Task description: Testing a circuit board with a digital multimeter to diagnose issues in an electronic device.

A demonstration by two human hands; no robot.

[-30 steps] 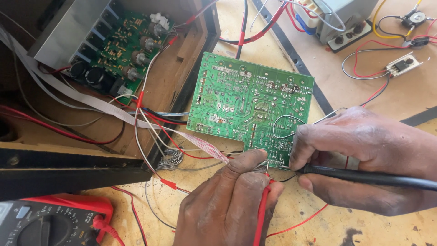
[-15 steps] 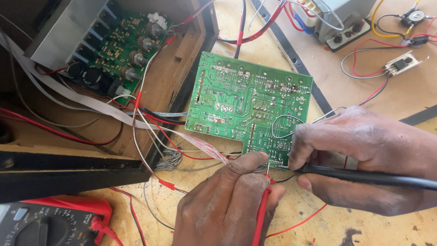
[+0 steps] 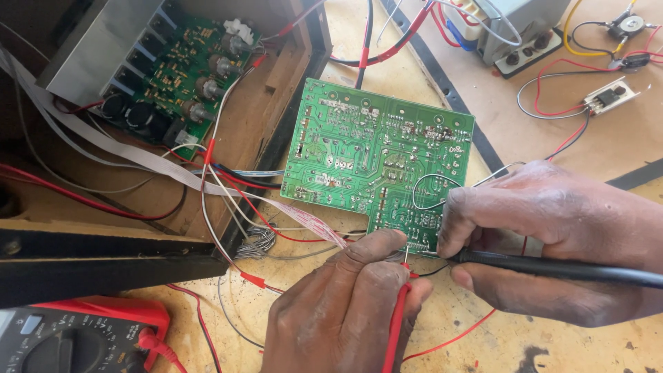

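Observation:
A green circuit board (image 3: 373, 148) lies solder side up on the wooden bench. My left hand (image 3: 338, 307) grips a red test probe (image 3: 396, 324), its metal tip touching the board's lower edge. My right hand (image 3: 552, 238) grips a black test probe (image 3: 552, 268), its tip at the same lower edge, close to the red one. A thin grey wire loop (image 3: 431, 192) lies on the board just above my right fingers.
A wooden case (image 3: 103, 228) at left holds another green board (image 3: 183, 76) with a metal heat sink and many wires. A red multimeter (image 3: 76, 335) sits at the bottom left. A transformer (image 3: 511, 27) and small wired parts lie at the top right.

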